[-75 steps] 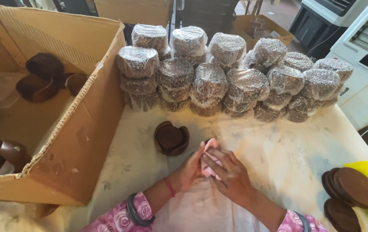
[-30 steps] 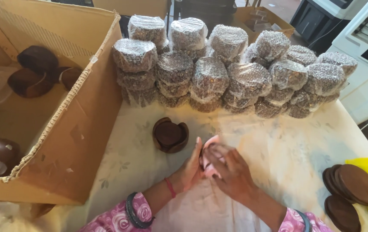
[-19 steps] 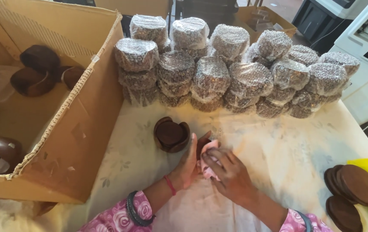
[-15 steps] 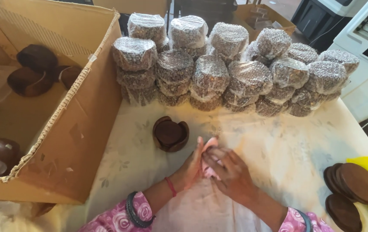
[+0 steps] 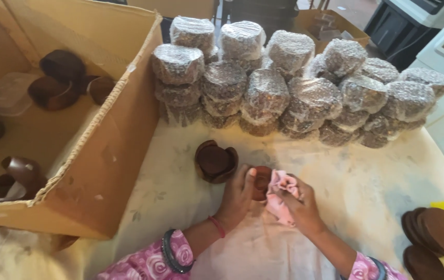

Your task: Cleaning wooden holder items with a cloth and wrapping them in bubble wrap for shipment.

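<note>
Our left hand (image 5: 238, 194) keeps its grip clamped around a small brown cup (image 5: 261, 181), tilting the mouth toward the right so the inside is reachable; our right hand (image 5: 299, 207) has its grip pinched shut on a pink cloth (image 5: 280, 194) pressed against that cup's rim, which suits wiping it. Just beyond the left grip a stack of brown cups (image 5: 216, 162) rests on the desk (image 5: 367, 186), close at hand; farther beyond stand the wrapped bundles (image 5: 263, 98), and left of both grips sits the cardboard box (image 5: 108, 155).
</note>
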